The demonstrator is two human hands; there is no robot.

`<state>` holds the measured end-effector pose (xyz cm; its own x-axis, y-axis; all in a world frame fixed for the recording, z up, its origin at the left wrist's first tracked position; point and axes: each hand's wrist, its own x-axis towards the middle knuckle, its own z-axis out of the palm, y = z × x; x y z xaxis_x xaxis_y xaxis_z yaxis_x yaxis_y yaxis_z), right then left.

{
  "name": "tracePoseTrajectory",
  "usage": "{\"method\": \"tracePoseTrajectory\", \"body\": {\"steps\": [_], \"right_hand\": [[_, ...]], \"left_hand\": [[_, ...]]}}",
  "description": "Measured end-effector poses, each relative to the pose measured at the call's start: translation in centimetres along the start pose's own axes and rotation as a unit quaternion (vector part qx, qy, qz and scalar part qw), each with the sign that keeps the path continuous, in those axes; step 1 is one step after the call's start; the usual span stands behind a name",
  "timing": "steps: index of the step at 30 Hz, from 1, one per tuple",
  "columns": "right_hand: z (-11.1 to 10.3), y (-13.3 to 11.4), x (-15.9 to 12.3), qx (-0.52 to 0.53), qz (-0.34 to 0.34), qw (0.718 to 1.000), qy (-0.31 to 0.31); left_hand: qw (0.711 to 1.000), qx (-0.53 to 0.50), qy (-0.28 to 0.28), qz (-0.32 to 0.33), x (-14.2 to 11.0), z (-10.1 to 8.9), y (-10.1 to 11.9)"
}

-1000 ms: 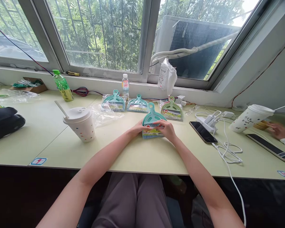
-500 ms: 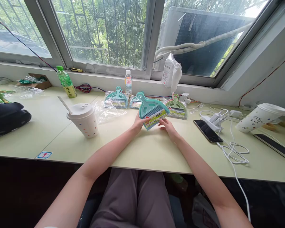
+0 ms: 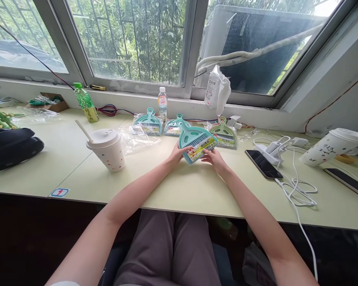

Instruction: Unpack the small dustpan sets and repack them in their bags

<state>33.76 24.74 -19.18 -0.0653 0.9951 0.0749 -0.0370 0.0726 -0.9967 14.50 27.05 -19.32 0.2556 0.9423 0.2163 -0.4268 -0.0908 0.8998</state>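
Both my hands are at the desk's middle around a packaged teal dustpan and brush set (image 3: 197,143), held tilted with its handle toward the upper left. My left hand (image 3: 179,155) grips its left side. My right hand (image 3: 214,159) has its fingers curled against the lower edge. Behind them lie three more packaged sets: a teal one (image 3: 148,123), a partly hidden teal one (image 3: 174,128), and a green one (image 3: 223,133).
A dotted paper cup (image 3: 106,151) and loose clear plastic wrap (image 3: 134,138) lie left of my hands. To the right are a phone (image 3: 264,164) and a charger (image 3: 270,153) with tangled white cables. Bottles stand along the window sill.
The held dustpan set has swung from nearly square to tilted, its handle now leaning left. The whole view has shifted slightly as my head moved.
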Motion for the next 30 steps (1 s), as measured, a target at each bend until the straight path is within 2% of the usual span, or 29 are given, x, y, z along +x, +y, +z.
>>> {"method": "tracePoseTrajectory", "body": {"steps": [3,7,11,18,22,25,30], "right_hand": [[-0.16,-0.12,-0.05,-0.014,0.008,1.000,-0.001],[-0.32,0.04,0.01,-0.020,0.013,1.000,-0.009],[-0.29,0.18,0.02,-0.006,0.022,1.000,-0.020],[-0.32,0.23,-0.05,-0.008,0.017,1.000,-0.004],[-0.33,0.27,-0.02,0.019,0.016,0.999,-0.029],[-0.27,0.30,-0.02,0.031,0.012,0.999,-0.043],[-0.16,0.25,-0.04,0.036,0.027,0.999,-0.026]], "left_hand": [[1.000,-0.002,0.007,-0.014,0.09,-0.23,0.16],[1.000,0.008,0.000,0.017,0.09,-0.07,0.21],[1.000,0.000,0.012,0.016,0.05,0.03,0.16],[0.999,-0.001,-0.019,0.028,-0.07,-0.08,0.15],[0.999,-0.001,-0.012,0.035,0.00,-0.09,0.13],[1.000,-0.002,-0.007,0.023,0.16,-0.13,0.05],[1.000,-0.008,-0.014,0.010,0.16,-0.23,-0.08]]}}
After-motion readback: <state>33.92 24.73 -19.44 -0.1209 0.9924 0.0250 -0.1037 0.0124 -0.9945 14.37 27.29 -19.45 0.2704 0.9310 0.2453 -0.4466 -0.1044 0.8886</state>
